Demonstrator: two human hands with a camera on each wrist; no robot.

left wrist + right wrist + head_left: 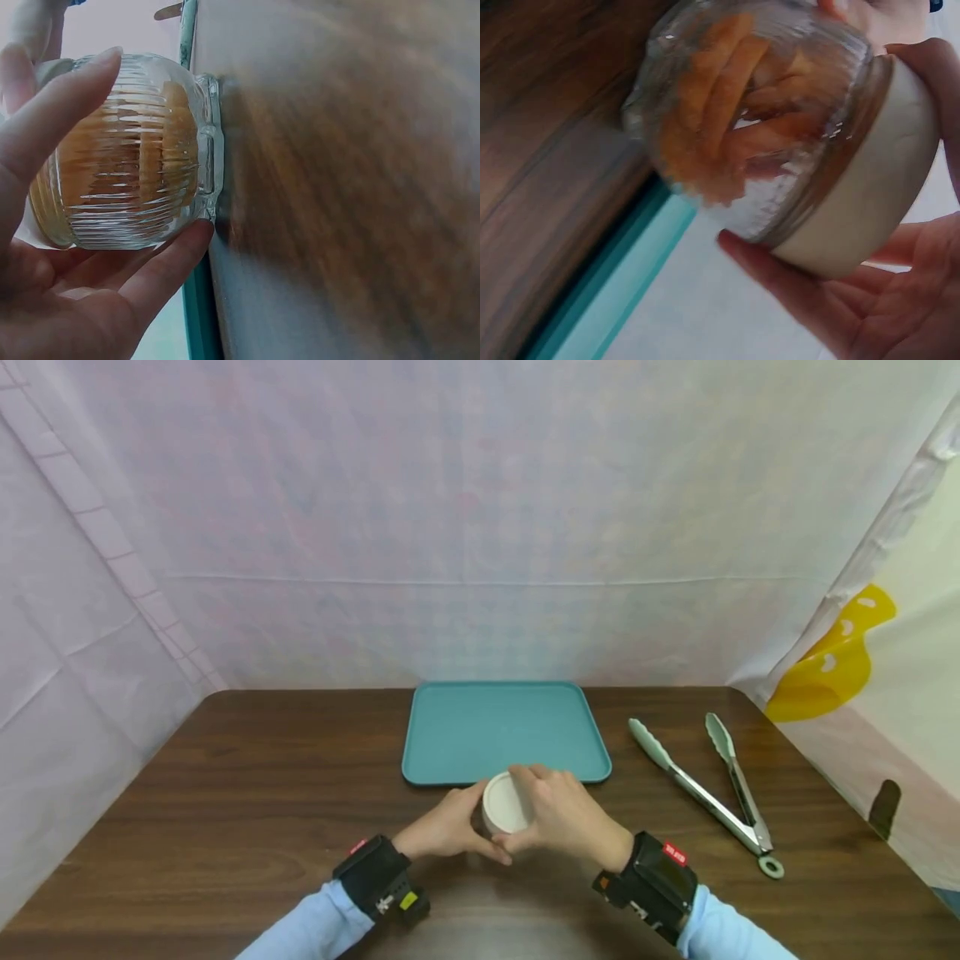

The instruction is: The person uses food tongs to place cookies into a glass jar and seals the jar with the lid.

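A ribbed clear glass jar (pixel 135 161) stands upright at the wooden table, its footed base right at the surface in the left wrist view. Orange, strip-like pieces (pixel 724 82) fill much of it; what they are I cannot tell. Its off-white lid (pixel 504 803) is on top. My left hand (pixel 450 825) holds the glass body, thumb on one side and fingers on the other. From the right, my right hand (pixel 564 817) grips the lid round its side, with fingers curled about the rim in the right wrist view.
Just behind the jar lies a teal rectangular tray (pixel 502 731). To the right, metal tongs (pixel 712 802) with pale green tips lie spread on the brown wooden table (pixel 247 827). Light fabric (pixel 480 527) hangs behind and at both sides.
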